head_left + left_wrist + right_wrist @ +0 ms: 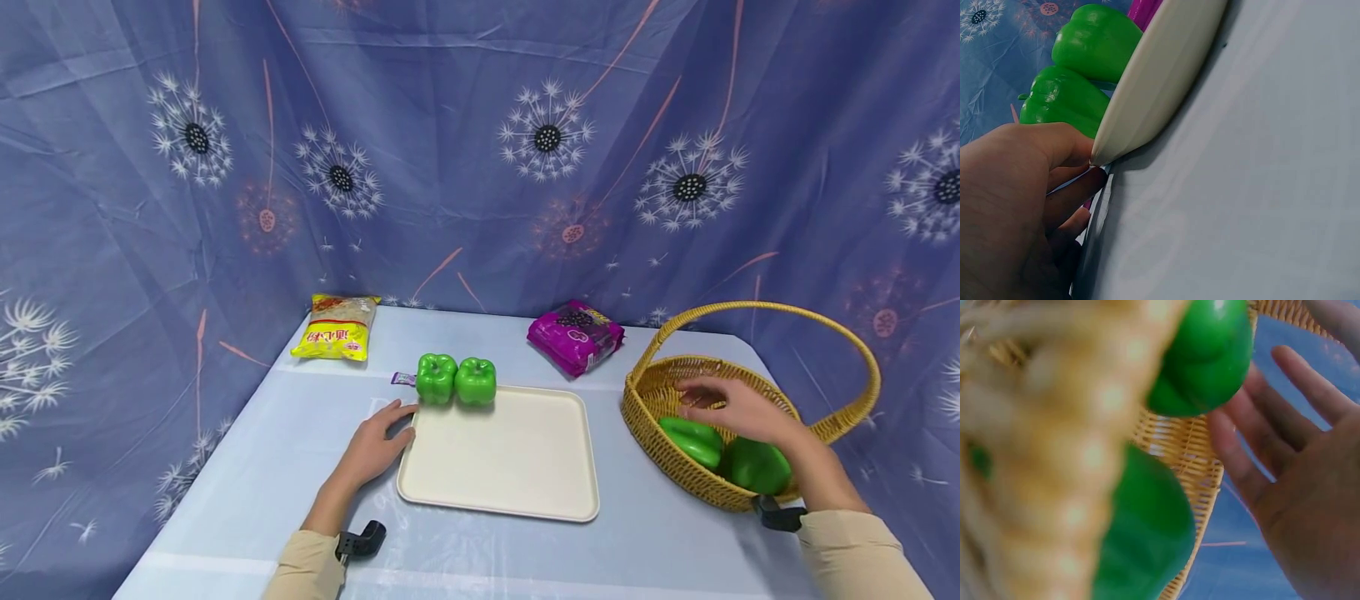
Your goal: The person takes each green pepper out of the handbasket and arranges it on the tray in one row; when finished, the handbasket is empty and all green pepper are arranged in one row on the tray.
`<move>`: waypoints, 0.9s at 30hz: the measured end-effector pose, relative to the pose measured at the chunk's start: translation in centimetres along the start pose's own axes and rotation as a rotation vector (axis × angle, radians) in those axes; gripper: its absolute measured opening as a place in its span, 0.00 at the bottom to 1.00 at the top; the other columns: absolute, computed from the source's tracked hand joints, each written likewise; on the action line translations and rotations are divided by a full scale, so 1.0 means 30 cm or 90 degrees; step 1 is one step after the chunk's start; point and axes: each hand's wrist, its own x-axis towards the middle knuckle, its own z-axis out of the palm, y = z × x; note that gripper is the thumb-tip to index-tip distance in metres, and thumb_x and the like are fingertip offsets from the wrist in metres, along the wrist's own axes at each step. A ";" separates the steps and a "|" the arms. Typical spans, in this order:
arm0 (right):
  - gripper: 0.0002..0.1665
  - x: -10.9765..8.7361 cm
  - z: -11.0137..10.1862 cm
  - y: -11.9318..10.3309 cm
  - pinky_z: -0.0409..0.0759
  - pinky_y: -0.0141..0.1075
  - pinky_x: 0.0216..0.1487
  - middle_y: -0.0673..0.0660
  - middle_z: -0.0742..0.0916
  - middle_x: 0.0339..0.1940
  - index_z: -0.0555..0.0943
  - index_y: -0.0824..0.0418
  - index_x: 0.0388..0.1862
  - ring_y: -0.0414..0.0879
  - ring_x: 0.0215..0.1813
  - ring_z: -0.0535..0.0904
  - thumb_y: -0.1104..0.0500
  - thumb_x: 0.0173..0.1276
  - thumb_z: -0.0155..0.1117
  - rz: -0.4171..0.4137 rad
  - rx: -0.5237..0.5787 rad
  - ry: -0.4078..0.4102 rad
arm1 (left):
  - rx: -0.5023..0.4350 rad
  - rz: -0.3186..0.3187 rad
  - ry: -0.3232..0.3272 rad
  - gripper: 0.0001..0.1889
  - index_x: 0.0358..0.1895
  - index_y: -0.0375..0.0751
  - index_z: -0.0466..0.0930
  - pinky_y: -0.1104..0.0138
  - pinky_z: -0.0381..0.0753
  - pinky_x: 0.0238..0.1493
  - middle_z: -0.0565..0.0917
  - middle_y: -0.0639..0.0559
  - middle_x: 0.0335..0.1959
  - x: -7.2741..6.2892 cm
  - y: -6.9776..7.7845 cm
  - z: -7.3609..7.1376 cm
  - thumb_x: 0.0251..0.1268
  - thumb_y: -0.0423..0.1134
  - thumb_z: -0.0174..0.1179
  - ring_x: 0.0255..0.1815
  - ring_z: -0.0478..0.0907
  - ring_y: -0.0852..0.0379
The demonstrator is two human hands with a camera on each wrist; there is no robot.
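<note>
My left hand [377, 446] rests at the left edge of a cream rectangular tray [498, 454], its fingertips right at the rim. Two glossy green bell peppers [436, 379] [476, 382] stand side by side at the tray's far left corner, just beyond those fingers. On the right, my right hand [738, 407] reaches into a wicker basket [693, 483]. Its fingers are spread and extended beside a green bell pepper [1210, 356], fingertips close against its side. Another green pepper [1147, 531] lies in the basket nearer my wrist, partly hidden by the blurred basket handle [1054, 450].
A yellow food packet [337, 327] lies at the back left of the table, a purple packet [576, 337] at the back middle. A small purple sachet [403, 379] sits left of the peppers. The basket's tall handle [757, 305] arches over its opening. A blue patterned curtain [450, 167] hangs behind.
</note>
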 end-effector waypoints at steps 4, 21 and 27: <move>0.36 -0.010 -0.007 0.022 0.82 0.38 0.35 0.64 0.82 0.51 0.70 0.69 0.65 0.51 0.49 0.80 0.51 0.65 0.68 0.039 0.053 -0.090 | -0.003 0.008 0.006 0.21 0.63 0.49 0.76 0.42 0.59 0.66 0.66 0.38 0.69 0.002 0.000 0.000 0.67 0.43 0.59 0.69 0.61 0.38; 0.39 -0.043 -0.011 0.045 0.79 0.43 0.44 0.63 0.79 0.56 0.67 0.68 0.68 0.60 0.55 0.76 0.51 0.63 0.68 0.061 0.050 -0.191 | 0.006 -0.012 0.001 0.21 0.64 0.51 0.76 0.43 0.59 0.67 0.66 0.40 0.69 -0.001 0.003 -0.002 0.67 0.44 0.58 0.70 0.60 0.39; 0.37 -0.048 0.001 0.035 0.77 0.46 0.42 0.65 0.77 0.57 0.68 0.67 0.67 0.58 0.54 0.75 0.48 0.66 0.65 0.102 0.021 -0.225 | 0.000 -0.014 -0.002 0.21 0.64 0.50 0.76 0.44 0.58 0.67 0.66 0.40 0.70 -0.004 0.005 -0.004 0.68 0.44 0.58 0.70 0.60 0.39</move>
